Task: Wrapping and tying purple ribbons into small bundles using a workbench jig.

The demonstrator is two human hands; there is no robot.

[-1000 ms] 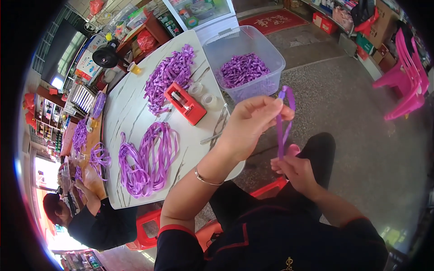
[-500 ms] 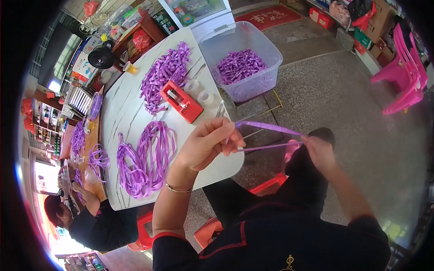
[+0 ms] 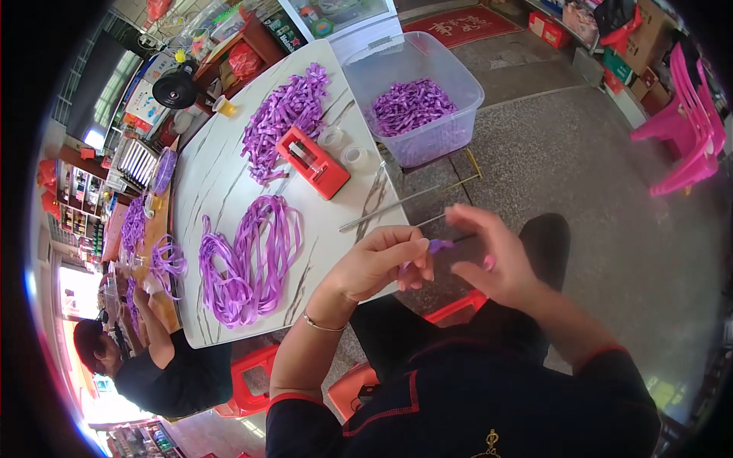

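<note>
My left hand (image 3: 385,263) is closed, thumb and fingers pinching a short purple ribbon (image 3: 440,245) whose end sticks out toward the right. The rest of that ribbon is hidden by the fingers. Just to its right, my right hand (image 3: 492,259) is held with thumb and fingers apart and nothing in them. Both hands are over my lap, off the table's near right corner. Loops of long purple ribbon (image 3: 267,244) lie on the white marbled table (image 3: 221,164) to the left. Farther back is a heap of short folded purple ribbons (image 3: 286,114).
A red boxy holder (image 3: 314,164) stands beside two small clear round items (image 3: 353,156). A thin metal rod (image 3: 389,208) crosses the table's right edge. Beyond it, a clear plastic bin (image 3: 427,141) holds purple pieces. Another person (image 3: 164,374) works at the left. A pink chair (image 3: 683,126) stands far right.
The ribbon stretched between both hands is now only in my left hand, bunched small. My right hand has let go, opened and moved left, nearer the left hand.
</note>
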